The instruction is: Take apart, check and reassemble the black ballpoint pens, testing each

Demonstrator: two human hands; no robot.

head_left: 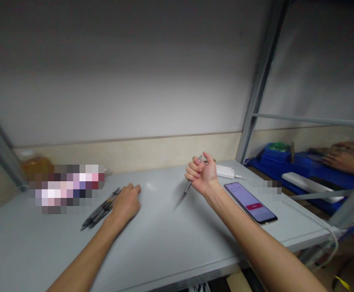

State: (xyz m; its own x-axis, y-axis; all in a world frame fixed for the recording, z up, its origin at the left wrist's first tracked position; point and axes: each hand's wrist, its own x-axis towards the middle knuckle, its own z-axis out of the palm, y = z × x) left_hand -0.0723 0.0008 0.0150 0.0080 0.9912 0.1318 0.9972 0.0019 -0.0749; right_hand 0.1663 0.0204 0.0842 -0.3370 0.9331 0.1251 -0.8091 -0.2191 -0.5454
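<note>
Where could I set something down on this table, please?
Bare table lies between the two forearms, and at the front left, this side of the pens by the left hand. It is crowded right of the right hand, which grips a pen: phone, charger.

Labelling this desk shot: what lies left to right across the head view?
From the left: pile of pens, left hand, right hand gripping a pen, phone, blue bins, another person's hand.
</note>
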